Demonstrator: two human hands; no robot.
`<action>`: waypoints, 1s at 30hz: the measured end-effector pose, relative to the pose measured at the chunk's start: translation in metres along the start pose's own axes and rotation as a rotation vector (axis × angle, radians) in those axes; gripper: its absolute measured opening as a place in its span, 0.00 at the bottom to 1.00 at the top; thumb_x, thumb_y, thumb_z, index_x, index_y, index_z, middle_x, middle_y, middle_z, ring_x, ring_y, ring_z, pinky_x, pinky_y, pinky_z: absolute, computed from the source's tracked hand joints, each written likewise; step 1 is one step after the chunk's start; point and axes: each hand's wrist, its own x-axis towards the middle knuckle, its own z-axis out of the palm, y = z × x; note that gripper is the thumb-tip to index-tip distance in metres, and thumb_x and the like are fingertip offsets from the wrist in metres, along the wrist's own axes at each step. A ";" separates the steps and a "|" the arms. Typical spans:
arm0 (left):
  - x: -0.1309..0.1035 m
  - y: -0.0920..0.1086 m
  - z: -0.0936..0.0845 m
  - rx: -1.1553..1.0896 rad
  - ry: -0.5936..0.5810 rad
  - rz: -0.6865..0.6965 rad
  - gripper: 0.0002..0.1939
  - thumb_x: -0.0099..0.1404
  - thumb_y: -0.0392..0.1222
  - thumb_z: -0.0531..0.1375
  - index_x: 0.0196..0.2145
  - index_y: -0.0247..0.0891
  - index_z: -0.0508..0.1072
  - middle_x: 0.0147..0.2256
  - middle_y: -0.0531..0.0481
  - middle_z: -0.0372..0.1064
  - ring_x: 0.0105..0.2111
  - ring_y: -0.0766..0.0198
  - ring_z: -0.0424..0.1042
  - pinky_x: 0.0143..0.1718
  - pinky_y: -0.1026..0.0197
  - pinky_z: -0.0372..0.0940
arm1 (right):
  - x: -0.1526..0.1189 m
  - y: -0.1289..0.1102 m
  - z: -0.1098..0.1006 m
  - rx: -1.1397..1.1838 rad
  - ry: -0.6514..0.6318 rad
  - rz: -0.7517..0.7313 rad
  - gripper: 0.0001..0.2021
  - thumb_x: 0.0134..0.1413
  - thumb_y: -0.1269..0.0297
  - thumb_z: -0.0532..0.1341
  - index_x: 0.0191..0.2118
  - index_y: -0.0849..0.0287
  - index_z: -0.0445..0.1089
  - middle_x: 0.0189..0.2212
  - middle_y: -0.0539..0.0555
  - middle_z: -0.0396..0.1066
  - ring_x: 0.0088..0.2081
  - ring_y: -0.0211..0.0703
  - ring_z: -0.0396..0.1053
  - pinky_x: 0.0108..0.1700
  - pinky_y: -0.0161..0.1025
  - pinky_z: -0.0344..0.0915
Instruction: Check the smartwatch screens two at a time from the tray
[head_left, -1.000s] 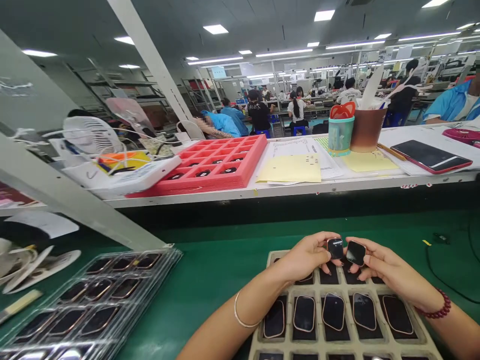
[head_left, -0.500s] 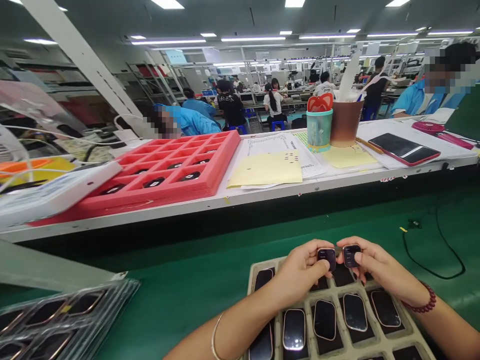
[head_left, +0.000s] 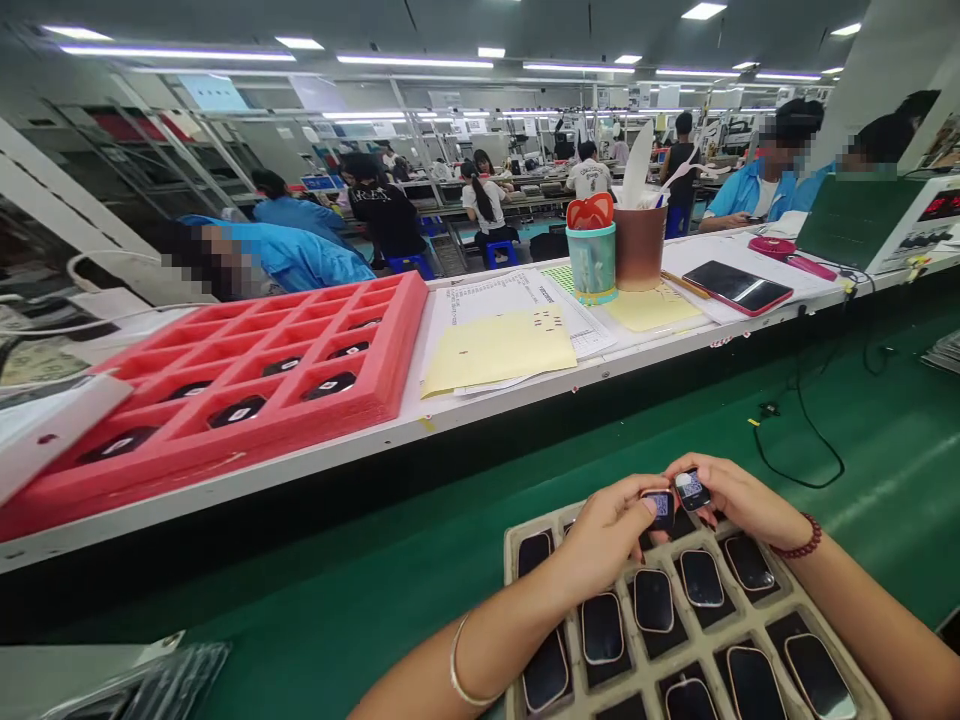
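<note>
Left hand point(head_left: 609, 522) is pinching one lit watch point(head_left: 661, 510), right hand point(head_left: 739, 497) a second watch point(head_left: 691, 489), both hovering over the tray's point(head_left: 511, 570) far end. Left thumb point(head_left: 639, 515) is overlapping its screen; rim-only gripping would likely be keeping it readable.

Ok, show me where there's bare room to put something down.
Bare green tabletop: between the clear trays and the beige tray; right of the black cable. Crowded: the shelf, with red foam tray, papers, cups and phone, and above the beige tray, where left hand and right hand hold devices.
</note>
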 end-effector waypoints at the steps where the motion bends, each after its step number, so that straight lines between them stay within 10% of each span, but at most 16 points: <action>1: 0.002 -0.001 0.000 -0.011 -0.008 0.000 0.18 0.60 0.39 0.53 0.49 0.34 0.67 0.44 0.42 0.68 0.32 0.65 0.71 0.22 0.69 0.60 | -0.004 -0.001 0.000 0.010 0.021 0.008 0.18 0.58 0.51 0.55 0.45 0.60 0.70 0.31 0.53 0.70 0.22 0.33 0.60 0.23 0.31 0.59; 10: 0.007 -0.005 0.000 -0.063 0.036 0.077 0.15 0.55 0.33 0.58 0.42 0.32 0.69 0.35 0.46 0.70 0.30 0.68 0.69 0.28 0.67 0.63 | -0.004 -0.018 0.018 0.073 0.154 -0.007 0.17 0.50 0.61 0.63 0.46 0.58 0.67 0.34 0.52 0.69 0.27 0.35 0.66 0.26 0.32 0.65; 30: -0.007 -0.004 -0.019 -0.177 0.379 0.140 0.11 0.55 0.40 0.60 0.36 0.32 0.70 0.29 0.49 0.70 0.23 0.71 0.67 0.24 0.67 0.62 | 0.052 -0.015 0.045 -0.250 -0.074 -0.138 0.13 0.55 0.57 0.58 0.44 0.58 0.66 0.26 0.49 0.65 0.23 0.35 0.62 0.23 0.32 0.62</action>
